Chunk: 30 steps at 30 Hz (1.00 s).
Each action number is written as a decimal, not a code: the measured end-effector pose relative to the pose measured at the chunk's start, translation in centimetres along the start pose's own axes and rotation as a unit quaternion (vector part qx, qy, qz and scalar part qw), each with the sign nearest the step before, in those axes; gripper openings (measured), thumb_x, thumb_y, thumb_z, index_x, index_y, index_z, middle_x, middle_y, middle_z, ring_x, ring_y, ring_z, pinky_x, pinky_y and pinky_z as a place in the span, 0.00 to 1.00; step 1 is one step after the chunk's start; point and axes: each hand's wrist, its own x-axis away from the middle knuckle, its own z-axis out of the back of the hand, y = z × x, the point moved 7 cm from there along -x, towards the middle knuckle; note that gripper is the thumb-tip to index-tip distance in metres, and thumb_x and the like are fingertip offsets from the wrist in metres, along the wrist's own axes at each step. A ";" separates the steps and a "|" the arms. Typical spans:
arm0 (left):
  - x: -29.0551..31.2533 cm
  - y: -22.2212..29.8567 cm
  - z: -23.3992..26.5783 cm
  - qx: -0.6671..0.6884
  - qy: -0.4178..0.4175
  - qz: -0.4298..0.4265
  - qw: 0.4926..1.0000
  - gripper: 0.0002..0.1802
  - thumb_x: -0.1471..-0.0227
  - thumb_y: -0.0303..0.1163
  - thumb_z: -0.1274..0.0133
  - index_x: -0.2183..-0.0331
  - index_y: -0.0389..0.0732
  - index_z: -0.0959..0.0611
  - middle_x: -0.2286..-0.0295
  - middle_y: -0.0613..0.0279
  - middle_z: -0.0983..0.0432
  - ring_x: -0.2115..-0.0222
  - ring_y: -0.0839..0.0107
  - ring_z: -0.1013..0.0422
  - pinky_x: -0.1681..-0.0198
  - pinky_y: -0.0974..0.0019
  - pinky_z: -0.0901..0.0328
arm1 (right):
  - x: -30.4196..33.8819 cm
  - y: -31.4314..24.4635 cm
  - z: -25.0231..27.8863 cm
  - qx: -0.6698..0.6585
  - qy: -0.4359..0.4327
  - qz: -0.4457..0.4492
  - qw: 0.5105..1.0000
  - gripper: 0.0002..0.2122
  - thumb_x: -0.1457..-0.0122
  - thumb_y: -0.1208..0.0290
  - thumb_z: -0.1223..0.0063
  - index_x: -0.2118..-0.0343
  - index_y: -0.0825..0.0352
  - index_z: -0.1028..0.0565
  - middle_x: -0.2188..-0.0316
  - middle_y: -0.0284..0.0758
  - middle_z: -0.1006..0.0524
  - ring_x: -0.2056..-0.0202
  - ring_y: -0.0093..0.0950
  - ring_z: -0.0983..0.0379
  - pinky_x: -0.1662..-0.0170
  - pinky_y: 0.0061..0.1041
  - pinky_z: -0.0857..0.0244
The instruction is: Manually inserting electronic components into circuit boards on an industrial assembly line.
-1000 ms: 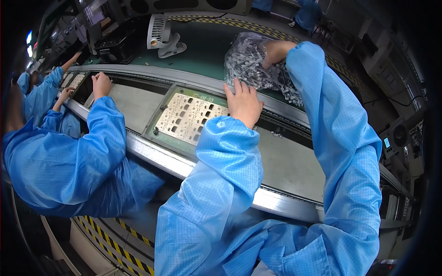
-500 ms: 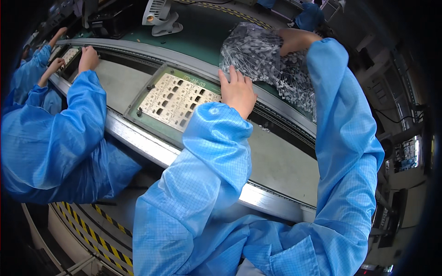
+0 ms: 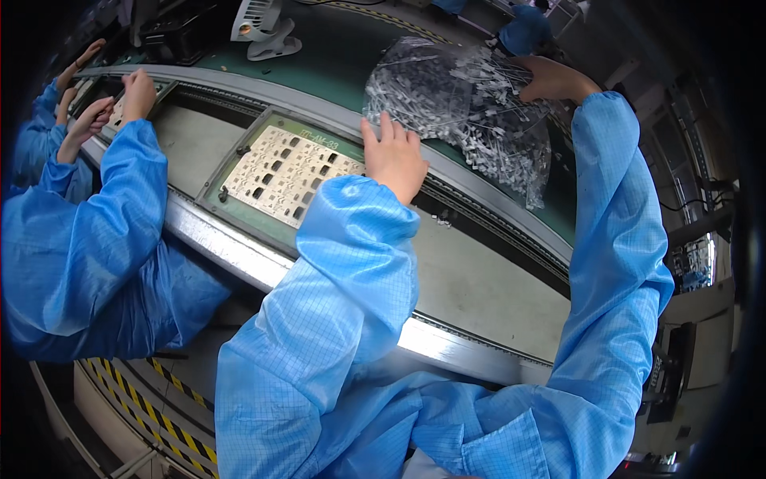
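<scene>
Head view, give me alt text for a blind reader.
A person's right hand is at a clear bag of small pale parts, the left hand beside a cream board on a conveyor. Co-workers in blue are at left.

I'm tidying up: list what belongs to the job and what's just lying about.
Likely in the work:
bag of white parts, at the right hand
pale panel in green frame, beside the left hand

Seemingly lying about:
white fan on the green bench
small white bits on the conveyor

pale lettering (image 3: 319, 140) on green fixture (image 3: 259, 224)
</scene>
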 end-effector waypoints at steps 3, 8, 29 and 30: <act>-0.1 -0.3 -0.1 -0.006 0.010 0.002 1.000 0.33 0.42 0.54 0.52 0.43 0.43 0.28 0.41 0.53 0.35 0.34 0.52 0.52 0.36 0.34 0.62 | 2.5 1.1 0.5 -0.082 0.015 -0.034 0.996 0.37 0.53 0.67 0.41 0.36 0.64 0.37 0.47 0.45 0.29 0.48 0.34 0.31 0.46 0.31 0.37; -0.7 0.2 0.1 0.006 0.041 -0.008 0.999 0.33 0.45 0.54 0.48 0.44 0.45 0.26 0.45 0.52 0.31 0.36 0.51 0.49 0.36 0.35 0.60 | 7.9 6.1 0.6 -0.220 0.095 -0.150 0.959 0.37 0.53 0.66 0.40 0.36 0.64 0.38 0.50 0.36 0.28 0.52 0.28 0.33 0.54 0.30 0.35; -1.5 1.0 -1.0 -0.014 0.053 -0.042 0.998 0.31 0.43 0.53 0.51 0.45 0.44 0.26 0.45 0.55 0.31 0.37 0.50 0.48 0.38 0.33 0.55 | 15.7 29.0 -15.8 -0.430 0.285 -0.334 0.789 0.32 0.53 0.54 0.37 0.45 0.67 0.27 0.46 0.40 0.27 0.46 0.36 0.33 0.45 0.37 0.40; -1.2 0.7 -1.0 -0.012 0.041 -0.038 0.998 0.31 0.43 0.53 0.51 0.45 0.44 0.26 0.45 0.55 0.32 0.37 0.50 0.49 0.38 0.33 0.55 | 15.2 28.1 -14.6 -0.425 0.312 -0.336 0.780 0.32 0.53 0.53 0.37 0.46 0.67 0.27 0.46 0.40 0.26 0.46 0.36 0.33 0.45 0.38 0.41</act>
